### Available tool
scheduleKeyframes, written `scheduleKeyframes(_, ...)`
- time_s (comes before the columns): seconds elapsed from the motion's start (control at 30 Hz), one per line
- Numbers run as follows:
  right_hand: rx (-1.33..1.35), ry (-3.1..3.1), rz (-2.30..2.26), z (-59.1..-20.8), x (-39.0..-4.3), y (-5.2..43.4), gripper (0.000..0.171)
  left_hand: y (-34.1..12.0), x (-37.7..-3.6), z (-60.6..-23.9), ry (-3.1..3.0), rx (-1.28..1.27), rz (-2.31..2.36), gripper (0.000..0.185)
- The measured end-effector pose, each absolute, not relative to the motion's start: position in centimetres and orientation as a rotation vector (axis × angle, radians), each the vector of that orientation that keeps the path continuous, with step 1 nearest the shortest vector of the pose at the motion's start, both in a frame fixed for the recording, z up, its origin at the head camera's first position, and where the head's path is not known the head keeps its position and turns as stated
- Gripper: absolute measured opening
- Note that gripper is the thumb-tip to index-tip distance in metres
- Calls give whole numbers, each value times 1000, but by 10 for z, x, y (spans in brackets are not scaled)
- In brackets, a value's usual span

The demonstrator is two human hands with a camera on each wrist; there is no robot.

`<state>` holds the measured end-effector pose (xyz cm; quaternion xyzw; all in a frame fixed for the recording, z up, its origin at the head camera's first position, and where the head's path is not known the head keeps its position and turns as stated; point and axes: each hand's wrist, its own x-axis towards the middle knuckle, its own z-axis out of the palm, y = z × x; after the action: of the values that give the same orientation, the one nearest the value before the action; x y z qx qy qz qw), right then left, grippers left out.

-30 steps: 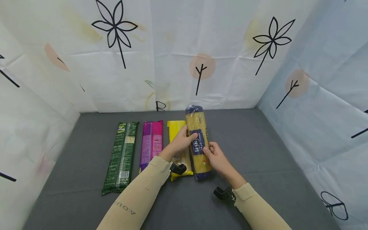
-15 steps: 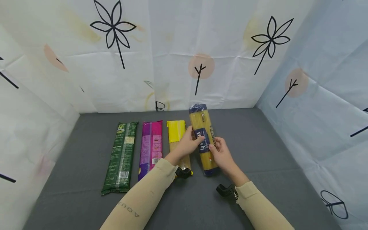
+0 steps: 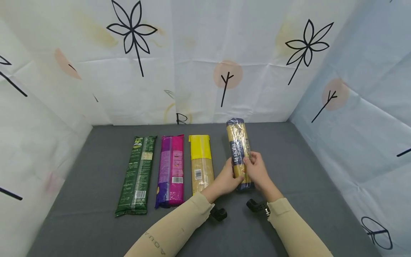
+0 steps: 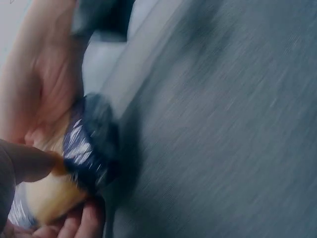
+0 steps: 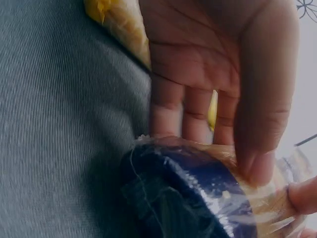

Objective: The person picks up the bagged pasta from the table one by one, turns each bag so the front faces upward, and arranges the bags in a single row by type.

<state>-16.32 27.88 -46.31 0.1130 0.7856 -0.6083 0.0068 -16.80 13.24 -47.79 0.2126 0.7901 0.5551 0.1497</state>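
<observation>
Nearest, both beige sleeves reach forward over the grey mat (image 3: 289,167). The left hand (image 3: 226,181) and right hand (image 3: 257,172) meet around the near end of a clear spaghetti packet (image 3: 239,150) with blue ends, fingers curled about it from either side; its far end points away toward the back wall. Left of the hands lie a yellow packet (image 3: 200,162), a magenta packet (image 3: 171,169) and a green packet (image 3: 137,175), side by side and flat.

Head cam high, looking down-fwd; both wrist cams close-up on shared spaghetti pack (image 3: 239,150) end.
</observation>
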Motion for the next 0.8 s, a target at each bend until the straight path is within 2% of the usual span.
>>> scheduleKeyframes(0.23, 424, 2504, -1809, -468, -167, 284, 46, 139, -154, -483, 2371, 566, 1447, 96)
scheduleKeyframes(0.37, 448, 2547, -1763, -468, -170, 283, 44, 141, -153, -485, 2417, 518, 1353, 99)
scheduleKeyframes(0.8, 510, 2620, -1597, -471, -175, 285, 44, 146, -152, -490, 2472, 497, 1292, 87)
